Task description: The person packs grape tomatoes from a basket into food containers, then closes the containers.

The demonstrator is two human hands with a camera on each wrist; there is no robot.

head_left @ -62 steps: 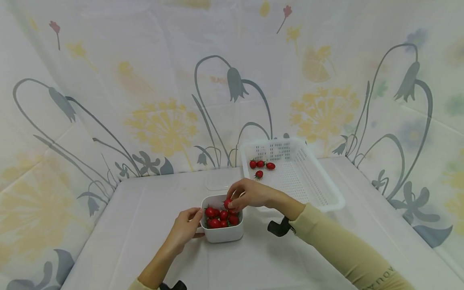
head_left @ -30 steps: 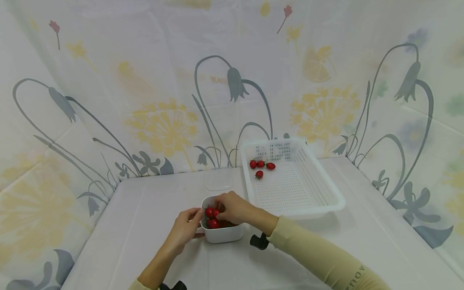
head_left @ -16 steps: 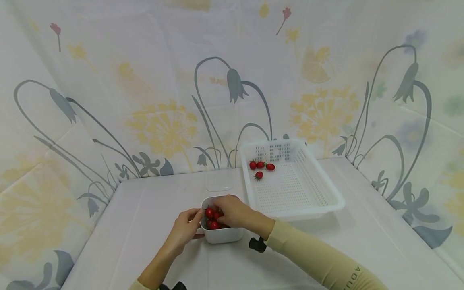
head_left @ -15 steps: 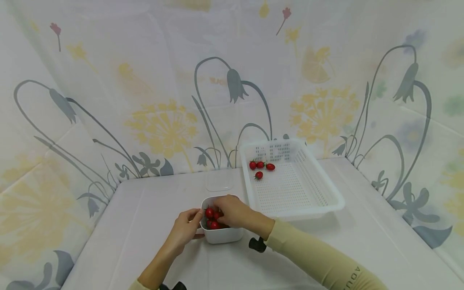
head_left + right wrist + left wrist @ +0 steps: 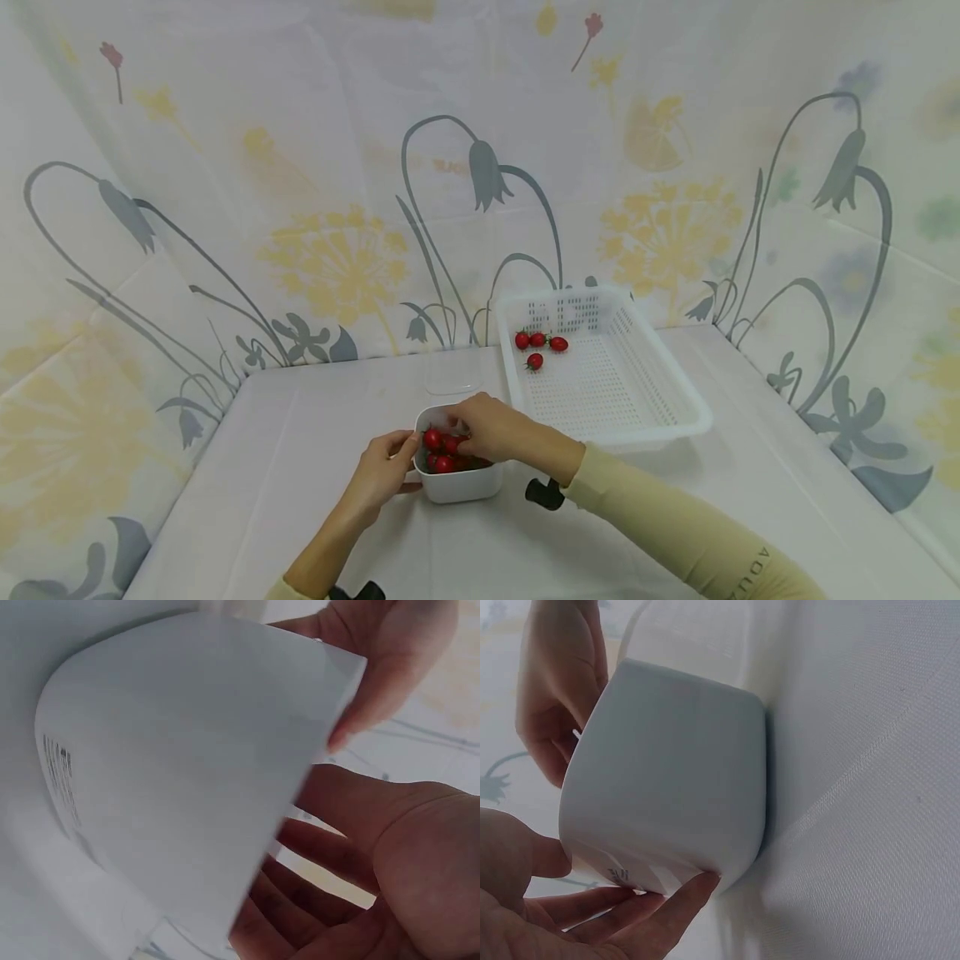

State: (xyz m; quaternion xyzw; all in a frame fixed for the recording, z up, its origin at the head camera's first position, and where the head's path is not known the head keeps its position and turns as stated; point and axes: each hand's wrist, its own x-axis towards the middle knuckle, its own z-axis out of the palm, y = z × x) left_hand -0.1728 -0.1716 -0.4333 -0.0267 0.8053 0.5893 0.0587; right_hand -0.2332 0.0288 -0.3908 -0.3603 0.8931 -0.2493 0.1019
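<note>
A small white box (image 5: 461,487) stands on the table, partly filled with red cherry tomatoes (image 5: 432,439). My left hand (image 5: 382,473) grips its left side, thumb at the rim and fingers along the outer wall, as the left wrist view shows. My right hand (image 5: 491,429) reaches over the right rim into the box. Its thumb and fingertips are among the tomatoes, and whether they pinch one I cannot tell. The right-hand tomatoes are hidden beneath this hand. In the right wrist view the box wall (image 5: 187,750) covers the fingertips.
A white perforated basket (image 5: 675,400) stands behind and to the right, with several cherry tomatoes (image 5: 535,362) at its far left. A clear flat lid (image 5: 452,383) lies behind the box. Floral cloth (image 5: 337,258) hangs behind the table.
My right hand has carried a cherry tomato down into the box and dipped among the others. Over the last half second it rose slightly back. The left hand stays put on the box.
</note>
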